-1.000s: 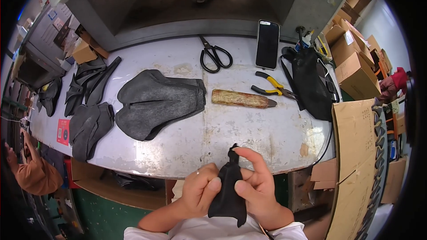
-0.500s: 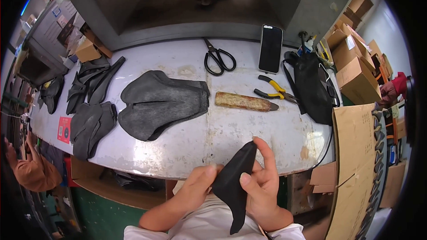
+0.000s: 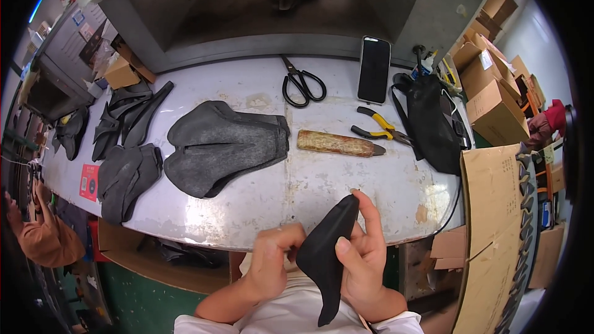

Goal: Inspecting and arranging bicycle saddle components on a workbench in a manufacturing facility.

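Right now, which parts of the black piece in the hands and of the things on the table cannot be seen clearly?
- Head view: the far side of the black piece is hidden by the piece itself.
- The right hand has its palm covered by the piece; the left hand shows only its back.
- The phone has a dark screen, so nothing can be read.
- Inside of the black bag: closed, not visible.
- The cardboard boxes bend at the fisheye rim.

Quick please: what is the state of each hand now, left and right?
Left hand: closed, pinching the edge of the black piece.
Right hand: closed around the same black piece, fingers wrapped on it.
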